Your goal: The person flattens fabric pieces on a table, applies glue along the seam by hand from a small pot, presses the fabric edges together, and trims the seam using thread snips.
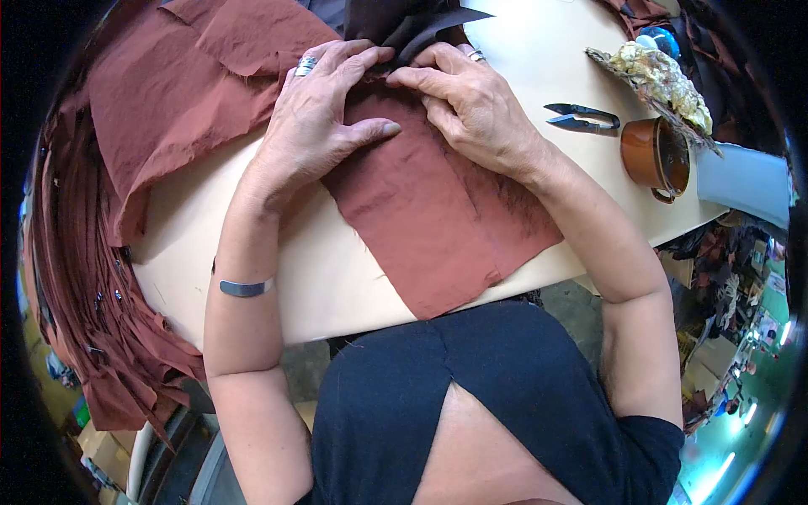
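A rust-red piece of cloth (412,219) lies on the table, its lower end reaching the near edge. Dark, nearly black fabric (404,29) meets it at the top. My left hand (324,105), with a ring on it, rests on the cloth where the two meet; its fingers are bent over the fabric and its thumb stands apart. Close beside it, my right hand (475,105) has thumb and forefinger pinched on the fabric at that same join. The fingertips partly hide the join.
More rust-red cloth (219,67) covers the table's left side and hangs in strips (80,278) over the edge. To the right are thread snips (582,118), a brown pot (646,156), a crumpled yellowish piece (661,80) and a pale blue sheet (745,181) on the cream table (290,286).
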The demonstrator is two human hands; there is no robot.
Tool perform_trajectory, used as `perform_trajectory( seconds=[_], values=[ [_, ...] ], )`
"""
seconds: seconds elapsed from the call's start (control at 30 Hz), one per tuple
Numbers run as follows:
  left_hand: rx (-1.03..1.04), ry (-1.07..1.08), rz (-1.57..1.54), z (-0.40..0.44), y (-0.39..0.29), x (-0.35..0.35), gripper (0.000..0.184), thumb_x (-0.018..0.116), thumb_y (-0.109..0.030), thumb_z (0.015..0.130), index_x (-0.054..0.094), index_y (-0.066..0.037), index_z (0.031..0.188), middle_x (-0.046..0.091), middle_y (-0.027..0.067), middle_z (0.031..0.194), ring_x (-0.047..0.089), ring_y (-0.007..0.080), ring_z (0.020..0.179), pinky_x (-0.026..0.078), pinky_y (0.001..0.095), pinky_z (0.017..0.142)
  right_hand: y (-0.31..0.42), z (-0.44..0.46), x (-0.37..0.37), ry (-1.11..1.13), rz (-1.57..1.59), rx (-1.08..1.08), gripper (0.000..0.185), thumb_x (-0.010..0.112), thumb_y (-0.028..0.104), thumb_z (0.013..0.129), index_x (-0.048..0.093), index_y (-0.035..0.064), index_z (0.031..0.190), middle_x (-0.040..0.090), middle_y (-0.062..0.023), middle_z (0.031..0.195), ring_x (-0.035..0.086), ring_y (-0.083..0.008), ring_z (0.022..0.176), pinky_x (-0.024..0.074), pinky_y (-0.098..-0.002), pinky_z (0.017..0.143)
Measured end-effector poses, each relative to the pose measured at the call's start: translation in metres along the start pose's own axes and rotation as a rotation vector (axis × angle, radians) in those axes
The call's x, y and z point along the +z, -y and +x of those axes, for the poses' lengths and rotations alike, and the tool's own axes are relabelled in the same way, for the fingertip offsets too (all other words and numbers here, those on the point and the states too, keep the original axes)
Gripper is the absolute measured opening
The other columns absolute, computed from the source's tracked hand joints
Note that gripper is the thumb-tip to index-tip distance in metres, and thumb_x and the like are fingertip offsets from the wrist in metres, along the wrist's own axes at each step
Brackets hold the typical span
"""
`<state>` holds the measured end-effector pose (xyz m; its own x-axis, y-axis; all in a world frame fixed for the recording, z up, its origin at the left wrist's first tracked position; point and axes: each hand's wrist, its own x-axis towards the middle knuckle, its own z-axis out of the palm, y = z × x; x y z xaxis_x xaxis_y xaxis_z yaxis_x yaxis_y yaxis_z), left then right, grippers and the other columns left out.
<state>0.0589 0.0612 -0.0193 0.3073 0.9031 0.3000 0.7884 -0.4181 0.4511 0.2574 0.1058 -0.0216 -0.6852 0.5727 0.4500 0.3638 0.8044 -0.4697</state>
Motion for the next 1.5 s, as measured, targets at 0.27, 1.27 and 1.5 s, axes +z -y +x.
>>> perform_trajectory(
  seconds=[0.27, 1.27, 1.5],
  values=[
    [-0.013, -0.007, -0.058, 0.002, 0.002, 0.000, 0.038, 0.055, -0.018, 0.085, 0.052, -0.012, 0.122, 0.050, 0.0098, 0.124, 0.041, 0.0270, 0.119, 0.031, 0.0397, 0.100, 0.005, -0.021, -0.013, 0.065, 0.154, -0.019, 0.022, 0.052, -0.002, 0.070, 0.065, 0.0030, 0.087, 0.057, -0.0103, 0.091, 0.052, -0.0282, 0.082, 0.0433, -0.0370, 0.077],
    [0.075, -0.045, 0.086, 0.004, 0.007, 0.006, 0.038, 0.054, -0.010, 0.082, 0.053, -0.009, 0.120, 0.051, 0.0127, 0.122, 0.045, 0.0309, 0.114, 0.035, 0.0387, 0.097, 0.047, -0.095, -0.143, 0.025, -0.319, 0.247, 0.038, 0.062, 0.004, 0.070, 0.059, 0.0049, 0.107, 0.058, -0.0133, 0.108, 0.055, -0.0285, 0.102, 0.0428, -0.0378, 0.089],
    [-0.018, 0.024, 0.082, 0.004, -0.002, 0.001, 0.037, 0.053, -0.007, 0.084, 0.053, -0.008, 0.121, 0.049, 0.0115, 0.123, 0.043, 0.0290, 0.117, 0.033, 0.0375, 0.099, 0.009, -0.143, -0.201, 0.127, -0.897, 0.530, 0.052, 0.076, 0.032, 0.061, 0.063, 0.0097, 0.106, 0.051, -0.0127, 0.120, 0.047, -0.0303, 0.113, 0.0390, -0.0402, 0.094]
  ],
)
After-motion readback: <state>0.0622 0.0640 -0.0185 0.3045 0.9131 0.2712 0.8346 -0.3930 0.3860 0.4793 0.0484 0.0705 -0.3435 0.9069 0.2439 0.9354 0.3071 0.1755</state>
